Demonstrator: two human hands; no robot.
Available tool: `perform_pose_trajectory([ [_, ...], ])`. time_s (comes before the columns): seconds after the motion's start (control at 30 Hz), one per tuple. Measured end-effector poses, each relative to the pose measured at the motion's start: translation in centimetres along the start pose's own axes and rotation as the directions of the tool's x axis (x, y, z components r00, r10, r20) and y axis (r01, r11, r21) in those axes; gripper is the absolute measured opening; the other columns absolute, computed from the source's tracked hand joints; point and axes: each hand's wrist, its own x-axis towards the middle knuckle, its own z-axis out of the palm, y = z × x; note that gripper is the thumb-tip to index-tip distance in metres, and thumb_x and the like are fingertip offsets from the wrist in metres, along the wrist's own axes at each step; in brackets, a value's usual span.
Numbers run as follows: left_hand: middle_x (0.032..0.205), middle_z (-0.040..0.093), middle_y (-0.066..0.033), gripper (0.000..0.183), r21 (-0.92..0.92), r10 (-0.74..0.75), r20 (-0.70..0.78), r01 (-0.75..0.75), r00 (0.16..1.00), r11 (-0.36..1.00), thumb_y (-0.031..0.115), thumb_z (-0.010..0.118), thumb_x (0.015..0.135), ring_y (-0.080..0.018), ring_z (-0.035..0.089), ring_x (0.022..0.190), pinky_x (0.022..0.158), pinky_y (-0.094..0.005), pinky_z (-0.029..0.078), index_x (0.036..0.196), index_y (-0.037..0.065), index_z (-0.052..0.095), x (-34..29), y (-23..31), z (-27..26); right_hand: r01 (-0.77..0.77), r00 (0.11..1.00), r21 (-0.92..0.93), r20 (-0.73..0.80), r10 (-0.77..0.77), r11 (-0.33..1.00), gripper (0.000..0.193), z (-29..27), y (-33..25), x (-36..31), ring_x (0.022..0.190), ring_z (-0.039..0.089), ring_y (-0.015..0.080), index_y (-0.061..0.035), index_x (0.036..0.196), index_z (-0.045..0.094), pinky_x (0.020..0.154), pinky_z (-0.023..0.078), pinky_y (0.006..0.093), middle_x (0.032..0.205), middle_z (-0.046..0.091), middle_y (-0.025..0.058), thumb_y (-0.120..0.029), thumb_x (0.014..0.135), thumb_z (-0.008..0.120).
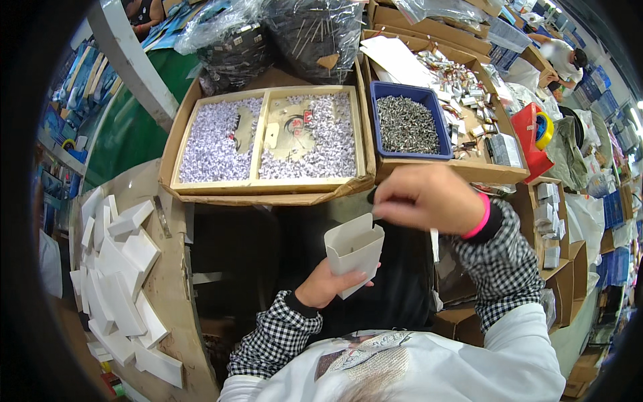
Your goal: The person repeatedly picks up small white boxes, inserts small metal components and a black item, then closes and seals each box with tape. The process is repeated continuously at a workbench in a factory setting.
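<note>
Leaning slightly, one open-topped white carton (pixel 348 262) is grasped low by the left hand (pixel 325 285), its fingers wrapped around the smooth sides. The curled fingers of the right hand (pixel 429 197) are held just by the carton's top; whether anything is pinched cannot be told. Counted: one two-compartment wooden tray (pixel 259 141) of white bits (pixel 214 147); one blue plastic bin (pixel 415 156) of shiny metallic pieces (pixel 407 127). Overlapping rectangular white boxes (pixel 122 301), not fully countable, are spread on the tabletop (pixel 175 301).

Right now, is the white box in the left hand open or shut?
Open: the white box in the left hand has its top uncovered, with its inner walls showing.
</note>
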Motion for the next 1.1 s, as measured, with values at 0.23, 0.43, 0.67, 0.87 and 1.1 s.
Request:
perform_pose_trajectory([
  [0.23, 0.123, 0.054, -0.0105, 0.054, 0.037, 0.016, -0.055, -0.014, 0.998, 0.999, 0.021, 0.065, 0.088, -0.0224, 0.055, 0.112, 0.097, -0.0371, 0.044, 0.132, 0.002, 0.041, -0.8, -1.2, 0.2, -0.05, 0.999, -0.086, 0.014, 0.051, 0.995, 0.015, 3.7, -1.5, -2.6, 0.069, 0.062, 0.0238, -0.0091, 0.082, 0.065, 0.059, 0.048, 0.0329, 0.073, 0.061, 0.0049, -0.024, 0.08, 0.067],
  [0.43, 0.119, 0.056, -0.0098, 0.05, 0.123, 0.268, -0.289, -0.242, 0.919, 0.962, 0.025, 0.06, 0.092, -0.0161, 0.055, 0.106, 0.093, -0.0299, 0.044, 0.13, -0.002, 0.041, -1.2, -3.0, 1.3, -0.347, 0.857, 0.621, -0.095, 0.506, 0.703, 0.027, 9.1, -0.8, -8.4, 0.084, 0.061, 0.0102, -0.0018, 0.111, 0.061, 0.071, 0.05, 0.0233, 0.099, 0.063, 0.0072, -0.01, 0.086, 0.067],
  [0.67, 0.124, 0.052, -0.0167, 0.074, 0.464, 0.507, -0.282, -0.347, 0.815, 0.815, 0.018, 0.063, 0.09, -0.021, 0.056, 0.108, 0.093, -0.031, 0.043, 0.143, 0.002, 0.015, -1.6, -4.8, 2.7, -0.127, 0.674, 0.896, -0.237, 0.7, 0.426, 0.034, 15.3, -2.5, -12.7, 0.096, 0.06, 0.0115, 0.0, 0.122, 0.057, 0.084, 0.05, 0.0256, 0.109, 0.063, 0.0067, -0.006, 0.088, 0.062],
  [0.87, 0.129, 0.048, -0.018, 0.064, 0.499, 0.528, -0.286, -0.346, 0.8, 0.795, 0.01, 0.064, 0.088, -0.0243, 0.053, 0.112, 0.095, -0.0366, 0.044, 0.14, 0.002, 0.028, -1.8, -6.5, 1.7, -0.191, 0.765, 0.684, -0.345, 0.543, 0.704, 0.035, 14.8, -2.0, -13.7, 0.098, 0.062, 0.0195, -0.0048, 0.123, 0.058, 0.085, 0.049, 0.0282, 0.111, 0.064, 0.0107, -0.016, 0.089, 0.062],
  [1.1, 0.109, 0.061, -0.0137, 0.039, 0.582, 0.46, -0.307, -0.218, 0.833, 0.783, 0.003, 0.063, 0.084, -0.023, 0.06, 0.096, 0.082, -0.0326, 0.049, 0.121, 0.001, 0.052, -3.5, -8.5, 0.3, -0.239, 0.852, 0.682, -0.195, 0.487, 0.692, 0.023, 15.9, -0.6, -16.1, 0.1, 0.061, 0.0191, -0.0028, 0.108, 0.064, 0.087, 0.048, 0.0291, 0.111, 0.064, 0.0098, -0.018, 0.09, 0.061],
])
